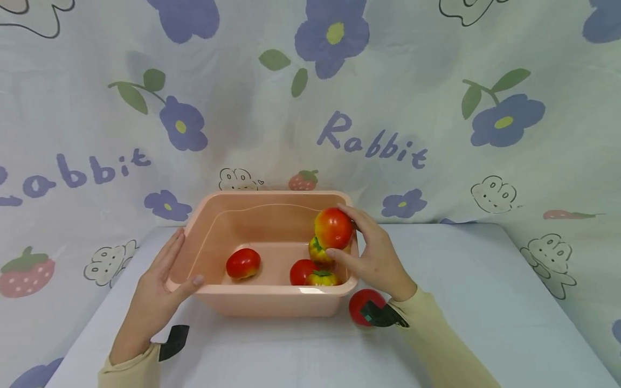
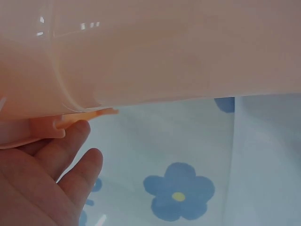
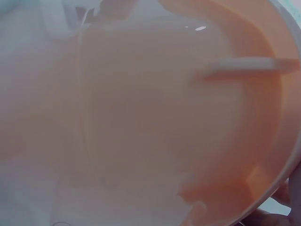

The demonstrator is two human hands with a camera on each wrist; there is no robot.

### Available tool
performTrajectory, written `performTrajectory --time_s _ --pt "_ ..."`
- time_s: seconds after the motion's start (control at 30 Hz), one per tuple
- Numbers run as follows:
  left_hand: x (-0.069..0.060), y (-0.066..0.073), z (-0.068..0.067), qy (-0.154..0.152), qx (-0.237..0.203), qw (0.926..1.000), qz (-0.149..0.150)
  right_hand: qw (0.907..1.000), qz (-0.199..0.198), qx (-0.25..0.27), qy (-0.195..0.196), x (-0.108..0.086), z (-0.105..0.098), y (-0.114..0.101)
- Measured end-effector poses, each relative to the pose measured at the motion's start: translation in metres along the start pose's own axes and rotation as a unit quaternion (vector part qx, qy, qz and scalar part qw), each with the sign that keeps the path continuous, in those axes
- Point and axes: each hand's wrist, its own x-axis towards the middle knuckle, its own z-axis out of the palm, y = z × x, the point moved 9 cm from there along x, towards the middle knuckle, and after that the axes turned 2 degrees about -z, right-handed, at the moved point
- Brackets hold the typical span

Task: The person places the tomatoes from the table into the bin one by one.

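Observation:
A peach-coloured plastic basin (image 1: 271, 302) stands before me, its inside facing my head camera. My left hand (image 1: 155, 291) grips its left rim, thumb over the near corner and fingers (image 2: 70, 146) along the outside. My right hand (image 1: 380, 258) reaches over the right rim and holds a red-and-yellow tomato (image 1: 335, 229) between thumb and fingers. Beneath that tomato are a yellow one with a green calyx (image 1: 317, 250), a red one (image 1: 302, 271) and another yellowish one (image 1: 323, 279). A red tomato (image 1: 243, 264) lies apart on the basin's left side.
Another red tomato (image 1: 361, 307) is on the white tabletop (image 1: 485, 302) outside the basin, partly hidden by the right wrist's black strap (image 1: 380, 315). Behind the table hangs a patterned curtain (image 1: 402, 81). The basin's outer wall (image 3: 150, 117) fills most of the right wrist view.

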Motion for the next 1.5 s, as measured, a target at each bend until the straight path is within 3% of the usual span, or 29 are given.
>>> performTrajectory --time_s 0.47,0.7,1.13,1.5 --pt "0.001 0.0 0.0 0.0 0.007 0.9999 -0.009 0.9996 -0.01 -0.026 0.009 -0.006 -0.012 0.004" --pt "-0.001 0.001 0.0 0.002 -0.007 0.9999 0.008 0.9987 -0.015 -0.041 0.024 -0.018 -0.025 0.008" --pt "0.0 0.001 0.001 0.001 0.005 1.0 -0.001 0.9976 -0.01 -0.061 0.032 -0.042 -0.044 0.015" --pt "0.001 0.001 0.001 -0.003 0.01 0.9999 -0.008 0.9974 0.002 -0.07 0.02 -0.068 -0.045 0.024"
